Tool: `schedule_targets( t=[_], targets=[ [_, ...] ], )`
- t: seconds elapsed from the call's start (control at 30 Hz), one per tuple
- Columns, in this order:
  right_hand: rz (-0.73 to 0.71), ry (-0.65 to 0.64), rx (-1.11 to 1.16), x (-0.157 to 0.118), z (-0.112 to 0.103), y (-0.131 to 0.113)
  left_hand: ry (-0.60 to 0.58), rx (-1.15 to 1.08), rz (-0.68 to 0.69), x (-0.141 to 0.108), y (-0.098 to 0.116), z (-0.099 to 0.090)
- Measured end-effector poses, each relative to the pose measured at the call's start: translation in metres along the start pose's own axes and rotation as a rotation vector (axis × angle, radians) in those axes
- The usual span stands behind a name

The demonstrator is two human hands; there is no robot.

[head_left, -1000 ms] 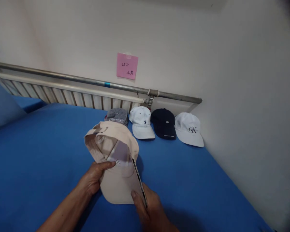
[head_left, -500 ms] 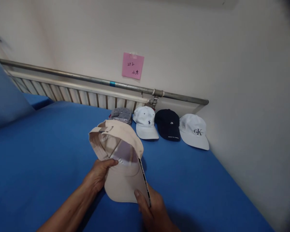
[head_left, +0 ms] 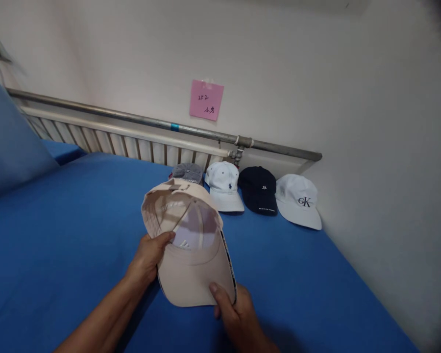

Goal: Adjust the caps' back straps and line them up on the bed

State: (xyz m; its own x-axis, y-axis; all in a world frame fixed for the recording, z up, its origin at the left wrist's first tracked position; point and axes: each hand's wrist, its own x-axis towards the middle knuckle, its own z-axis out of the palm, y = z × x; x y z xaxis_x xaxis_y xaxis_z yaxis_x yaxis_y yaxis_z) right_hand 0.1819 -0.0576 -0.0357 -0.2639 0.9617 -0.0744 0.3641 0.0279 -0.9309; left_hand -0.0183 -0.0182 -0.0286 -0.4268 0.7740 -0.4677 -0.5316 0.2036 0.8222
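A beige baseball cap (head_left: 194, 279) is held up over the blue sheet, its inside and the underside of its brim facing me. My left hand (head_left: 149, 255) grips the cap's left side, thumb inside the rim near the brim. At the lower right of the brim, my right hand (head_left: 233, 311) pinches the edge with the thumb on the underside. Black trim with small lettering runs along the brim's right edge. Behind it stand a grey cap (head_left: 187, 171), partly hidden, a white cap (head_left: 222, 184) with a small dark emblem, a black cap (head_left: 257, 189) and a white "CK" cap (head_left: 297, 198).
The blue sheet (head_left: 77, 220) spreads under the caps up to a white radiator (head_left: 121, 142) and a metal pipe (head_left: 132, 117) along the wall. A pink note (head_left: 206, 100) is taped above. Pale blue fabric (head_left: 11, 132) rises at the left.
The beige cap has turned and opened toward me, so more of its lining and brim underside shows. Both hands keep their hold. The whole view has shifted slightly.
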Motion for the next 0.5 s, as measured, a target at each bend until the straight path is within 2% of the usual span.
schedule_targets(
  t=[0.17,0.5],
  targets=[
    [0.083,0.019,0.071,0.0009,0.0030,0.0032,0.023,0.000,0.028,0.0003,-0.0019,-0.0019],
    [0.058,0.024,0.044,-0.0009,0.0018,0.0083,-0.032,-0.072,0.019,-0.0007,-0.0029,-0.0003]
  ],
)
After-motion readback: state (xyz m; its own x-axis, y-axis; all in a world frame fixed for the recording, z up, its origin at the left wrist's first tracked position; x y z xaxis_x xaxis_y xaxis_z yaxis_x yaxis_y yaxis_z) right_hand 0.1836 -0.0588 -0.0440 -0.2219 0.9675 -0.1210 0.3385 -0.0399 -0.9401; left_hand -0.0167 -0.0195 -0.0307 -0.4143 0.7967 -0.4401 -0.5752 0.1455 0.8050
